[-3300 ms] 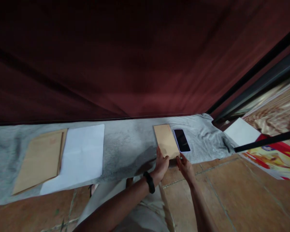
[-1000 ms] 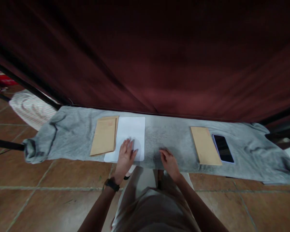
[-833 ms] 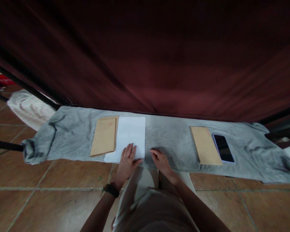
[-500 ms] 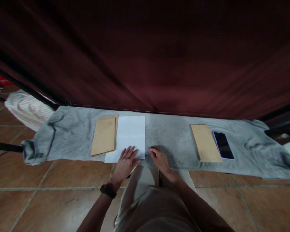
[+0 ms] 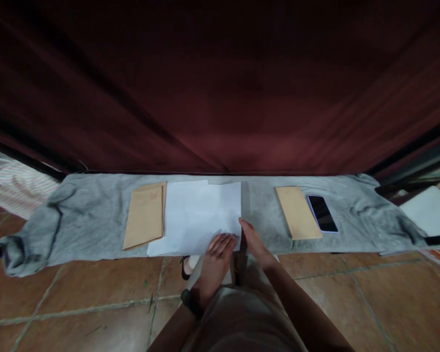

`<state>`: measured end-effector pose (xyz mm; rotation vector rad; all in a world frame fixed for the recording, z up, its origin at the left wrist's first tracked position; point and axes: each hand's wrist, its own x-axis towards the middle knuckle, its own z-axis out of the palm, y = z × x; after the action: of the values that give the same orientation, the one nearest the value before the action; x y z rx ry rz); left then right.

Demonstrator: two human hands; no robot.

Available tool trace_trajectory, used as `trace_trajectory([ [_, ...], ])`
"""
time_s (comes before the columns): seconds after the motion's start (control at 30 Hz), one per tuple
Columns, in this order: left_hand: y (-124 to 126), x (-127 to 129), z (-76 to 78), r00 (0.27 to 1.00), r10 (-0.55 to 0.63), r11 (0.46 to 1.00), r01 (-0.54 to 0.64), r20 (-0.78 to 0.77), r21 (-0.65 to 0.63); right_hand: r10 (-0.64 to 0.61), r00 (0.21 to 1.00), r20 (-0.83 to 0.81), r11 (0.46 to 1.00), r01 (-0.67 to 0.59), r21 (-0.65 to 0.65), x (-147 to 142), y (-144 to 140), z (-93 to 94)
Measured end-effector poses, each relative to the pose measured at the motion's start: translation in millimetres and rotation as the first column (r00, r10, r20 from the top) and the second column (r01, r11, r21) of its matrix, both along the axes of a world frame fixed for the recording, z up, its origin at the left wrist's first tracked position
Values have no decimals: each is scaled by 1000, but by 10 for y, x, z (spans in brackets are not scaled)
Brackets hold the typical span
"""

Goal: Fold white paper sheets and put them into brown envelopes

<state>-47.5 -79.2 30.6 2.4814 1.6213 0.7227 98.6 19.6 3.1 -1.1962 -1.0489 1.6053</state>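
White sheets of paper (image 5: 200, 210) lie on a grey cloth (image 5: 88, 215), one shifted to the right over the other. My left hand (image 5: 220, 252) rests flat on the lower right part of the top sheet, its fingers stretched out. Beside that sheet's right edge is my right hand (image 5: 253, 240), held on its side with the fingers extended; their tips meet the edge, and nothing shows in the hand. Left of the paper, brown envelopes (image 5: 144, 215) lie stacked at slightly different angles.
Another brown envelope or stack (image 5: 298, 212) lies on the right of the cloth, against a phone (image 5: 322, 213) with a dark screen. A dark red curtain (image 5: 220, 122) hangs behind. Dark bars flank both ends. Below is a tiled floor (image 5: 95, 298).
The top sheet has slid to the right, uncovering another below it. My left hand has moved right along with it, and my right hand has unfolded at the sheet's edge. The view has shifted.
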Motion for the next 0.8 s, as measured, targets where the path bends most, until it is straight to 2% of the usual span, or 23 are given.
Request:
trace_trajectory([
  [0.1,15,378,35,998,-59,996,59,6,-63,-21,986,167,999,14,40,315,82,-2],
  [0.2,32,565,33,996,-67,991,73,60,-109,-49,971,236,996,31,79,640,162,2],
  [0.27,64,540,-16,995,-24,995,34,100,-97,-82,960,269,994,58,95,832,225,7],
  [0.43,237,199,-262,957,208,978,-198,204,-68,-157,911,381,983,107,149,1102,409,-6],
  [0.53,317,90,-389,947,222,975,-209,231,-78,-173,887,429,978,102,183,1078,490,-41],
  [0.63,330,102,-467,957,210,977,-198,199,-78,-205,854,478,968,103,231,997,535,-86],
  [0.8,301,156,-492,960,223,975,-217,171,-54,-252,768,588,948,76,308,993,540,-93],
])
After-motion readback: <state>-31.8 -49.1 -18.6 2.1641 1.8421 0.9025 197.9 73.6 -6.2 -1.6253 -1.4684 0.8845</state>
